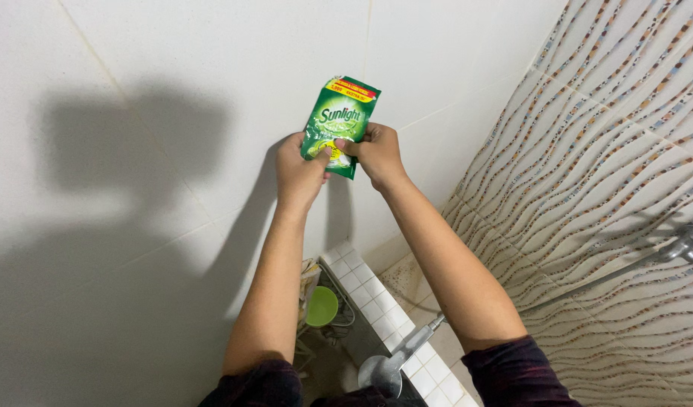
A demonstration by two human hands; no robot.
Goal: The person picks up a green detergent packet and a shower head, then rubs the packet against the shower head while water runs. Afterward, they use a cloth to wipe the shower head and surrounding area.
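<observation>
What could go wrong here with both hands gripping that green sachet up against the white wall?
Both hands, left hand and right hand, pinch the green sachet at its lower end, so a sudden tear might squirt its contents onto the white wall. If it slips, it could fall toward the green cup and metal ladle below.

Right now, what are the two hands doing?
Left hand: closed, pinching the green sachet.
Right hand: closed, pinching the same sachet.
</observation>
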